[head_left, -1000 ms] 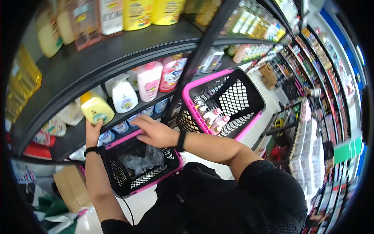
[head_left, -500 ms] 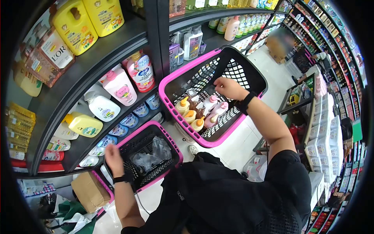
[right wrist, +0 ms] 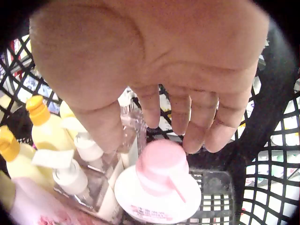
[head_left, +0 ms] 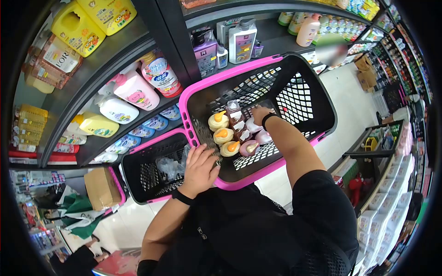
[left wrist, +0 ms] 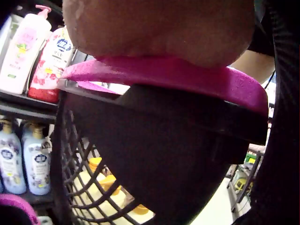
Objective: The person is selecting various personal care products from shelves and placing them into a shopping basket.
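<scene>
Pretty standard shop aisle tbh: tall black shelving with thick square uprights [head_left: 177, 41] down one side, shiny off-white tiled floor [head_left: 344, 94], a low black-framed display stand [head_left: 368, 154] opposite, and crammed multi-tier shelves [head_left: 405, 62] further back.

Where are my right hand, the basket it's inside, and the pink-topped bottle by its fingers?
Right hand [right wrist: 152, 58]: right wrist view, on the palm.
Basket [head_left: 248, 178]: head view, on the pink rim.
Pink-topped bottle [right wrist: 161, 164]: right wrist view, on the pink top.
</scene>
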The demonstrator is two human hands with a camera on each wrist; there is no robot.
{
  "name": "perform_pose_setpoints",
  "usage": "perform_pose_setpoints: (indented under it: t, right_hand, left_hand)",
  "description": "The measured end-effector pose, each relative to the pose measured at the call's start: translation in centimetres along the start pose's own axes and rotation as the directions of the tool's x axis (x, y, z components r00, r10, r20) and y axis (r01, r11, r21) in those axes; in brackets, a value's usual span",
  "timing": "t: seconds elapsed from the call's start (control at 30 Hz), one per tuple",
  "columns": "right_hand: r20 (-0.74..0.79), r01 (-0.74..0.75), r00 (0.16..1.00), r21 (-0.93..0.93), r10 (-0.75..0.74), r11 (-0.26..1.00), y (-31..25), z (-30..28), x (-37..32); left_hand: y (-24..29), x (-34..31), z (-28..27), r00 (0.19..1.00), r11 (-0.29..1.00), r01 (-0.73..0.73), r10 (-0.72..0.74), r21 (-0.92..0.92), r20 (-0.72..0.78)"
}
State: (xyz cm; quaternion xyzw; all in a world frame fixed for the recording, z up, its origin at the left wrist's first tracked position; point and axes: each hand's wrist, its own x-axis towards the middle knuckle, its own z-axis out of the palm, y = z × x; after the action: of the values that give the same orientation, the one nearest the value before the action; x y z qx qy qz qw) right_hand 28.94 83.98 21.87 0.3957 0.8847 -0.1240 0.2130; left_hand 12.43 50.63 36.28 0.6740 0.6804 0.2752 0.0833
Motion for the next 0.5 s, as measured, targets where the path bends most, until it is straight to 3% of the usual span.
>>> perform_pose_setpoints:
  t: [0.1, 0.13, 0.17, 0.23, 0.4, 0.5]
  right_hand:
    - [0.136, 0.115, 0.986, -0.104, -0.101, 0.988, 1.5, 2.6, 1.2]
    - [0.111, 0.15, 0.984, -0.077, -0.141, 0.986, 2.3, 3.6, 1.5]
    - [0.15, 0.122, 0.983, -0.088, -0.108, 0.989, 1.4, 1.6, -0.2]
    - [0.1, 0.138, 0.986, -0.053, -0.132, 0.989, 2.3, 3.5, 0.5]
    - [0.071, 0.031, 0.997, 0.011, -0.032, 0.999, 2.1, 4.9, 1.4]
    - [0.03, 0.061, 0.998, 0.047, -0.063, 0.997, 2.6, 5.2, 1.7]
  left_hand:
    - [0.2, 0.2, -0.4, 1.0, 1.0, 0.006, -0.006, 0.018, 0.031]
    - [0.4, 0.4, -0.5, 1.0, 0.999, 0.009, -0.01, 0.049, 0.027]
    - [0.5, 0.4, -0.4, 1.0, 0.998, 0.015, -0.017, 0.058, 0.021]
    - [0.6, 0.3, -0.4, 0.999, 0.997, 0.028, -0.03, 0.077, 0.014]
    - [0.7, 0.3, -0.3, 0.998, 0.997, 0.061, -0.061, 0.053, 0.006]
    - [0.8, 0.1, -0.5, 0.997, 0.996, 0.078, -0.079, 0.049, 0.017]
